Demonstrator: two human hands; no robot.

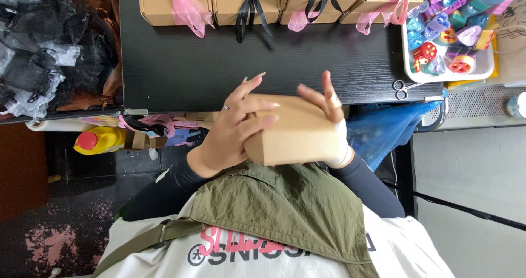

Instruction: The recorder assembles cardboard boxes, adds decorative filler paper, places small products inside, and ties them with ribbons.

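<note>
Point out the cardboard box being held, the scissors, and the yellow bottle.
cardboard box [296, 135]: head view, middle of its plain top face.
scissors [401, 89]: head view, the finger loops at the table edge.
yellow bottle [107, 139]: head view, its yellow body below the table.

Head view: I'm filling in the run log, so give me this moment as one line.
left hand: holds cardboard box | right hand: holds box's far side | box: plain, above black table edge | scissors: on table

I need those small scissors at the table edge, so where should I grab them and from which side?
Take the scissors by their two ring handles, coming from the near table edge. The rings lie toward the person and the thin blades point away toward the white tray, leaving the handles free. Both hands are on the cardboard box.
</note>
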